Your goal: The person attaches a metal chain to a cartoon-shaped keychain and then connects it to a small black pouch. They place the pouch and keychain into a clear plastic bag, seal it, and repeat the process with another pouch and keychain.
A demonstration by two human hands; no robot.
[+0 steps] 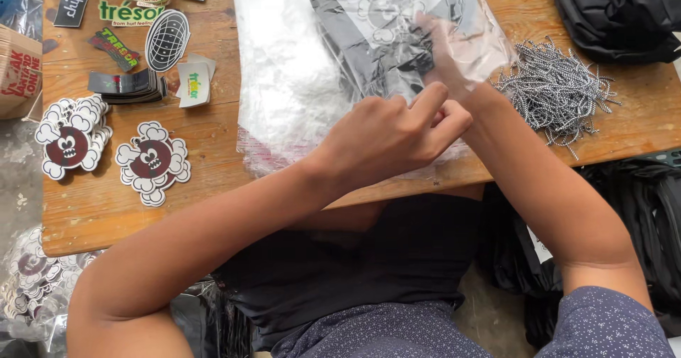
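Note:
A folded black garment with a white cartoon print (383, 25) lies partly inside a clear plastic bag (298, 81) on a stack of such bags, on the wooden table (213, 131). My right hand (454, 53) reaches inside the bag's mouth, blurred behind the plastic, next to the garment. My left hand (390, 135) pinches the bag's near edge at the table front, fingers closed on the film.
A heap of black-and-white cords (557, 88) lies right of the bags. Stacks of cloud-shaped stickers (71, 145) (152, 163) and other stickers (167, 39) cover the table's left. Black fabric (617, 14) sits far right. More bagged items lie on the floor.

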